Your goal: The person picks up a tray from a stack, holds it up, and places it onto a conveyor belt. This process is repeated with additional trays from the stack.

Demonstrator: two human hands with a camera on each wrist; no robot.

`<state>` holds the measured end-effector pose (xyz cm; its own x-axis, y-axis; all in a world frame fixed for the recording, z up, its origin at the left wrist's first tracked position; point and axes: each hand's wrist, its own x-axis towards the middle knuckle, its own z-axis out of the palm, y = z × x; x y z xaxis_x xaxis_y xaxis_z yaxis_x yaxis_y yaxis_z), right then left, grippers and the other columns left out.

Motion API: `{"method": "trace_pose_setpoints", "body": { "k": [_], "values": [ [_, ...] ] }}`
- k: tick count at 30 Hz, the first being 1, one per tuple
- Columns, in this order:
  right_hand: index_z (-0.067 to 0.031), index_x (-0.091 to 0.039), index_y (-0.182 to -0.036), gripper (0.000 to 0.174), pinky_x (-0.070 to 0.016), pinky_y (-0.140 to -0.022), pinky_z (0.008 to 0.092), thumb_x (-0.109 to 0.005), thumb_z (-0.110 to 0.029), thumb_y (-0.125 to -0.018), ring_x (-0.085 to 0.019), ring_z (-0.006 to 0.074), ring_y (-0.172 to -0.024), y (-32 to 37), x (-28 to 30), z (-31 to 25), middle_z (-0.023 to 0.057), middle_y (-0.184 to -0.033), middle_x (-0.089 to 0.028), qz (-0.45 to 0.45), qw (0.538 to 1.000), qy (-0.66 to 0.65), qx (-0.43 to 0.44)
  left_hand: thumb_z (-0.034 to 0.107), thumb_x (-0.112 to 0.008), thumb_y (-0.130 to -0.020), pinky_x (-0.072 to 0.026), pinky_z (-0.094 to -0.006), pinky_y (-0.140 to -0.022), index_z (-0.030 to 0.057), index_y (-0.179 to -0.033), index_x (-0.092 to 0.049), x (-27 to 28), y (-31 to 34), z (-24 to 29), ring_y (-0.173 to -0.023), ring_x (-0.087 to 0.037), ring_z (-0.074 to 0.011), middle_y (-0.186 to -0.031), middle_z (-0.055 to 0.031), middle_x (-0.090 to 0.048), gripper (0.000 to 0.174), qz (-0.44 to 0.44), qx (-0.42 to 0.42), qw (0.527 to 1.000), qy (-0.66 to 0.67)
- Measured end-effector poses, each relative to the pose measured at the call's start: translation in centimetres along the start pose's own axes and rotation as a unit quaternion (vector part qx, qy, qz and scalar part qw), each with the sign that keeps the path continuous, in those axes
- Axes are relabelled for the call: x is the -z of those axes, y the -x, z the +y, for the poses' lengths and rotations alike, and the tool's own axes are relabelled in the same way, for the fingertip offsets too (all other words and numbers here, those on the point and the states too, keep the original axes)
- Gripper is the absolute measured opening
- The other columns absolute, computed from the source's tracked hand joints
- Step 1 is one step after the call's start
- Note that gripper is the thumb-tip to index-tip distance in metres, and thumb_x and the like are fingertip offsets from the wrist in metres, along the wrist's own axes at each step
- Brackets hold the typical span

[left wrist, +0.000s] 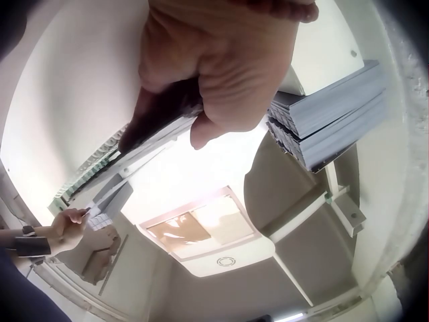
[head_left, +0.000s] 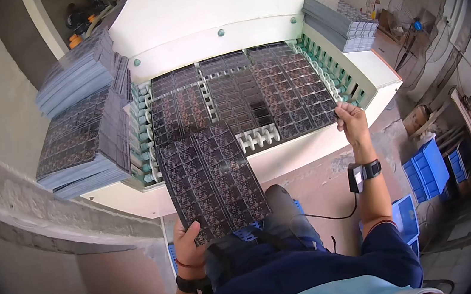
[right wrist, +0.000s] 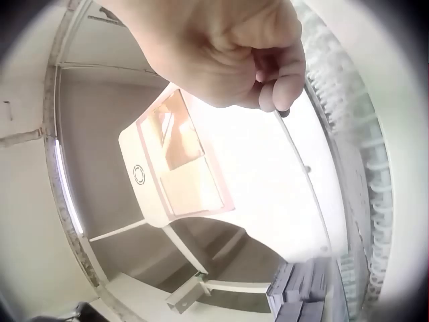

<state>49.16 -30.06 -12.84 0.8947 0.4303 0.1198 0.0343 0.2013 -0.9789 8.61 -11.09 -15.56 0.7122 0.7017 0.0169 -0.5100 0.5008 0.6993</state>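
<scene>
The left hand grips the lower left corner of a dark patterned panel, thumb on top; the panel is held tilted over the lap, its far edge over the machine's front. In the left wrist view the left hand pinches the panel's edge. At the machine's right front, the right hand pinches the near right corner of another dark panel lying on the white rollers. The right wrist view shows the right hand with curled fingers on that thin edge. More panels lie on the rollers behind.
Tall stacks of panels stand left of the rollers, another stack on the right. The white machine cover rises behind. Blue crates sit on the right. A cable runs from the right wrist device.
</scene>
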Motion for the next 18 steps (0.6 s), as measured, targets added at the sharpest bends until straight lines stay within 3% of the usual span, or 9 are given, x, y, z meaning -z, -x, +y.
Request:
{"method": "trace_pose_setpoints", "body": {
  "k": [1,3,4,5,6,7,9,10,18],
  "values": [
    [0.0075,-0.057,-0.094,0.015,-0.0352,-0.036,0.0168,-0.055,-0.003,-0.083,-0.044,0.0037,-0.042,-1.5,1.2,0.1,0.0013,-0.063,-0.055,-0.004,1.000,0.003,-0.001,0.003,-0.053,-0.081,-0.0497,-0.0343,-0.078,-0.0036,-0.115,-0.044,0.4,0.1,0.0,-0.090,-0.059,-0.0219,-0.106,-0.0137,-0.057,0.035,-0.001,-0.001,1.000,0.002],
    [0.0039,-0.060,-0.094,0.020,-0.0413,-0.041,0.0235,-0.060,-0.010,-0.079,-0.049,0.0117,-0.043,-4.7,3.7,1.8,0.0025,-0.060,-0.056,0.031,0.992,0.121,0.019,0.004,-0.055,-0.081,-0.0493,-0.0335,-0.078,-0.0039,-0.114,-0.045,1.3,0.5,-0.2,-0.089,-0.059,-0.0213,-0.105,-0.0133,-0.057,0.035,0.005,0.004,1.000,-0.009],
    [0.0039,-0.060,-0.094,0.020,-0.0413,-0.041,0.0235,-0.060,-0.010,-0.079,-0.049,0.0117,-0.043,-5.0,4.0,1.9,0.0025,-0.060,-0.056,0.031,0.992,0.122,0.021,0.004,-0.055,-0.081,-0.0493,-0.0335,-0.078,-0.0039,-0.114,-0.045,1.5,0.7,-0.3,-0.089,-0.059,-0.0213,-0.105,-0.0133,-0.057,0.035,0.004,0.003,1.000,-0.008],
    [0.0008,-0.062,-0.095,0.025,-0.0446,-0.050,0.0283,-0.064,-0.016,-0.076,-0.053,0.0185,-0.052,-5.2,4.3,2.1,0.0057,-0.066,-0.059,0.050,0.934,0.337,0.104,0.005,-0.055,-0.081,-0.0492,-0.0330,-0.078,-0.0040,-0.113,-0.045,1.7,0.8,-0.4,-0.089,-0.059,-0.0210,-0.104,-0.0132,-0.058,0.035,0.008,0.001,1.000,-0.014],
    [-0.0023,-0.063,-0.096,0.031,-0.0479,-0.059,0.0331,-0.067,-0.021,-0.073,-0.058,0.0253,-0.061,-5.6,4.4,2.3,0.0089,-0.072,-0.062,0.066,0.824,0.533,0.182,0.006,-0.056,-0.081,-0.0490,-0.0325,-0.077,-0.0041,-0.113,-0.046,1.9,0.9,-0.4,-0.089,-0.059,-0.0206,-0.104,-0.0130,-0.058,0.035,0.013,-0.003,1.000,-0.020],
    [-0.0023,-0.063,-0.096,0.031,-0.0479,-0.059,0.0331,-0.067,-0.021,-0.073,-0.058,0.0253,-0.061,-5.3,3.9,2.0,0.0089,-0.072,-0.062,0.064,0.824,0.532,0.184,0.006,-0.056,-0.081,-0.0490,-0.0325,-0.077,-0.0041,-0.113,-0.046,1.9,0.9,-0.3,-0.089,-0.059,-0.0206,-0.104,-0.0130,-0.058,0.035,0.014,-0.005,1.000,-0.020],
    [-0.0077,-0.064,-0.098,0.039,-0.0447,-0.077,0.0390,-0.069,-0.031,-0.067,-0.056,0.0348,-0.086,-3.7,1.9,0.9,0.0151,-0.096,-0.061,0.055,0.764,0.594,0.246,0.010,-0.058,-0.080,-0.0492,-0.0330,-0.077,-0.0053,-0.113,-0.046,2.1,1.3,-0.3,-0.088,-0.059,-0.0216,-0.104,-0.0142,-0.058,0.038,0.009,-0.003,1.000,-0.028],
    [-0.0068,-0.063,-0.101,0.043,-0.0431,-0.082,0.0389,-0.069,-0.034,-0.068,-0.053,0.0340,-0.099,-3.1,1.1,0.8,0.0194,-0.111,-0.054,0.012,0.781,0.586,0.215,0.010,-0.058,-0.080,-0.0492,-0.0330,-0.077,-0.0053,-0.113,-0.046,2.2,1.5,-0.3,-0.088,-0.059,-0.0216,-0.104,-0.0142,-0.058,0.038,0.012,-0.002,0.999,-0.029],
    [-0.0057,-0.060,-0.107,0.052,-0.0402,-0.089,0.0397,-0.069,-0.037,-0.067,-0.050,0.0363,-0.105,-6.5,0.3,2.3,0.0239,-0.120,-0.047,-0.089,0.810,0.555,0.168,0.011,-0.058,-0.081,-0.0485,-0.0320,-0.077,-0.0046,-0.112,-0.047,3.1,2.4,-0.3,-0.087,-0.059,-0.0198,-0.102,-0.0126,-0.058,0.036,0.010,0.024,0.999,-0.024]
  ]
}}
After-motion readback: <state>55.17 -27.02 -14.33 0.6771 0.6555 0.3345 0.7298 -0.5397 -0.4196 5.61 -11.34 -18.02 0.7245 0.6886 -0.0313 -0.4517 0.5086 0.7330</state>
